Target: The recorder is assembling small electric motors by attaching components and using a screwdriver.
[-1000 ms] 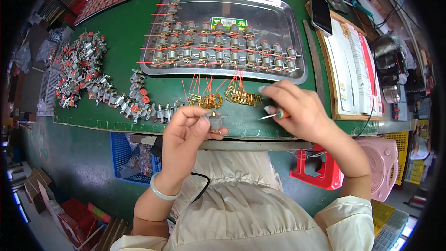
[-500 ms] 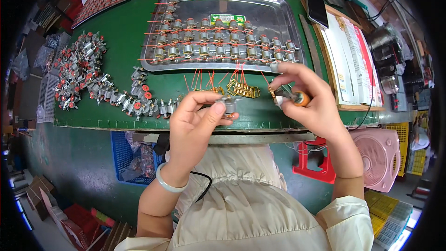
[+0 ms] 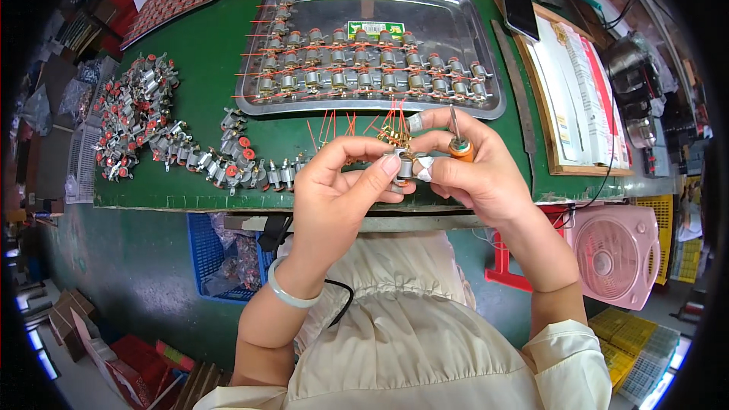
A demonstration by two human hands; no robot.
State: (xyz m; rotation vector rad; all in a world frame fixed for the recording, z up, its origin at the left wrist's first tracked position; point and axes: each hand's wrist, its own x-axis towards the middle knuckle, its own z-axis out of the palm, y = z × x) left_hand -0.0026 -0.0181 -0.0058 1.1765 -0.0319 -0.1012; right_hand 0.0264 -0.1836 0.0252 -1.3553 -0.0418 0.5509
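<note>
The right grip [image 3: 480, 167] has come across since a half second ago to meet the left grip [image 3: 338, 190] at the small silver motor [image 3: 405, 169].
The motor sits between the two grips, clamped by the left thumb and fingers; the right fingertips reach its near side, though whether they pinch anything there I cannot tell. The right grip is closed around an orange-handled tool [image 3: 460, 149], its shaft pointing away from the body. Just beyond both grips lie brass brackets [image 3: 394, 137] with red wires, then a metal tray [image 3: 319, 11] of motors. Left of them, loose motors [image 3: 137, 110] heap on the green worktop [image 3: 201, 80].
</note>
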